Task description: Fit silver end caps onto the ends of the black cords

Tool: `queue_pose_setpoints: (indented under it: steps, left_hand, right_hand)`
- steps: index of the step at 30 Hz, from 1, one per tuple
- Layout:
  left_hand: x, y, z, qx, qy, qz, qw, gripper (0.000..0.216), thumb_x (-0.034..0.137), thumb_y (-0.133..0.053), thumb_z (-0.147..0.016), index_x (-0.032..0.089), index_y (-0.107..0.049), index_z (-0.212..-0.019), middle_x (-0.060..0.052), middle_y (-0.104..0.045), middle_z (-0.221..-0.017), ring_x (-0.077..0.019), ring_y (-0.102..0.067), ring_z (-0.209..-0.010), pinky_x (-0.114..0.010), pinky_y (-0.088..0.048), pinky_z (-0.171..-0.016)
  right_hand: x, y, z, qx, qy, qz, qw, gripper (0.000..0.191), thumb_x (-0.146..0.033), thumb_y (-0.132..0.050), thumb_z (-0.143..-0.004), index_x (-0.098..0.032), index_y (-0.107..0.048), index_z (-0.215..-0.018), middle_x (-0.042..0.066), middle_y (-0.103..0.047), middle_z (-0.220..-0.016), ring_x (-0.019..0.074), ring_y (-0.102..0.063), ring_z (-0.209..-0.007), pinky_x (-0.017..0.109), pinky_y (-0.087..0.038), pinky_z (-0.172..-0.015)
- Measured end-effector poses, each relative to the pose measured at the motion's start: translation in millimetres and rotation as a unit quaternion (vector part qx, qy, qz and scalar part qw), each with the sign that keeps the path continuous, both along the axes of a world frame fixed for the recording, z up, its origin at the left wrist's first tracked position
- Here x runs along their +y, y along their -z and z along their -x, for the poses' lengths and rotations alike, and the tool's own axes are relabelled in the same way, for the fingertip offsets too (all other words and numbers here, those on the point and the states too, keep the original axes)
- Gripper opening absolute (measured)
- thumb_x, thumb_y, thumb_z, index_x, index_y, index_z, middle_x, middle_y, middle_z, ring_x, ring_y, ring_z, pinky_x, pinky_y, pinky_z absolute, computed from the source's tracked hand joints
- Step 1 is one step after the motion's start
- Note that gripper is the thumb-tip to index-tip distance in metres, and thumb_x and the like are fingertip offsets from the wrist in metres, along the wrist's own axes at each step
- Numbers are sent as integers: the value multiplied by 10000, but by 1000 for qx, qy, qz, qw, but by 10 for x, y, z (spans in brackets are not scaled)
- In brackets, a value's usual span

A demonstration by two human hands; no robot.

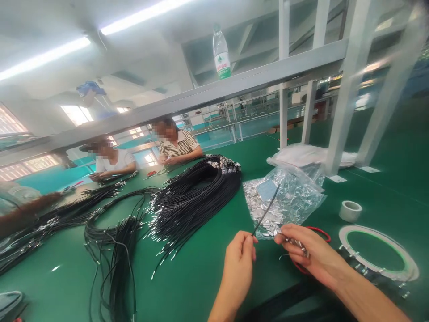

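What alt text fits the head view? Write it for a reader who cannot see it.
Over a green table, the person's left hand pinches the end of a black wire, while the right hand holds small metal pieces beside a clear bag of metal parts. Bundles of black wires lie to the left; two other people work across the table.

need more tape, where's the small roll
In the head view the small tape roll stands on the green table at the right, between the bag of metal parts and the large flat ring.
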State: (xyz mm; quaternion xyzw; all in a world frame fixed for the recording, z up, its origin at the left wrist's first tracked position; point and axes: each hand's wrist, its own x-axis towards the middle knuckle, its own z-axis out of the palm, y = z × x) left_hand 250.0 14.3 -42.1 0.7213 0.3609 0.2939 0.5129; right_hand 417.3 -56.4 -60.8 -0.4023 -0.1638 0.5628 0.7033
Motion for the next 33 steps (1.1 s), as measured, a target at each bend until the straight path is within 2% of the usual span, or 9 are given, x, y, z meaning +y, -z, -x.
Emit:
queue_pose_setpoints:
  steps: [2,4,7,12,18,24,28,33]
  left_hand:
    - [-7,29,-1,7,-2,-14,1000,293,426,-389,-913,184,-523,-814,63,-348,-596,-112,-320,-560,-222,-269,-524]
    - [-3,46,-1,11,-6,-24,1000,279,410,-389,-918,186,-525,-824,69,-312,-597,-110,-286,-555,-224,-253,-519]
    - [8,54,-4,16,-7,-38,999,267,393,-380,-923,187,-529,-843,68,-304,-602,-112,-271,-554,-230,-237,-517]
    - [1,36,-7,45,-5,-71,996,288,387,-361,-934,184,-541,-838,57,-332,-614,-119,-299,-575,-234,-249,-542]
    - [-20,9,-7,69,9,-92,993,322,421,-354,-940,187,-548,-834,63,-299,-598,-118,-276,-555,-235,-229,-530]
    - [-11,18,5,76,18,-103,992,332,436,-355,-942,190,-548,-831,62,-298,-590,-119,-277,-549,-230,-222,-521]
    - [0,21,10,87,19,-105,990,356,456,-347,-941,189,-562,-845,57,-319,-596,-124,-294,-561,-230,-236,-535]
    - [2,6,-2,112,29,-96,989,395,498,-334,-932,191,-575,-871,49,-355,-609,-135,-324,-585,-233,-258,-557]
  right_hand:
    - [3,8,26,2,-22,4,1000,360,-328,-852,-606,-132,-565,-699,83,-617,-731,37,-251,-471,145,-139,-379]
    - [-2,-4,36,-1,-25,7,1000,342,-330,-840,-615,-138,-618,-791,72,-612,-708,40,-239,-467,150,-139,-386]
    - [-12,-38,29,-11,-15,7,1000,465,-334,-845,-589,-122,-673,-966,76,-608,-697,45,-237,-475,154,-141,-391]
    - [-5,-50,-30,-9,2,-8,1000,441,-333,-881,-541,-94,-687,-857,109,-627,-742,43,-238,-482,159,-139,-385]
    - [11,-33,-128,18,45,-32,998,349,-316,-873,-598,-124,-643,-777,89,-621,-724,41,-240,-471,153,-143,-381]
    - [8,-90,-186,22,67,-41,997,478,-283,-887,-557,-84,-689,-943,72,-589,-680,41,-247,-466,149,-173,-367]
    - [-4,-107,-272,27,102,-50,993,442,-283,-900,-530,-80,-678,-856,87,-603,-700,30,-238,-455,143,-163,-353]
    - [-6,-91,-427,31,187,-68,979,411,-321,-900,-516,-117,-572,-655,64,-598,-685,24,-239,-441,136,-184,-341]
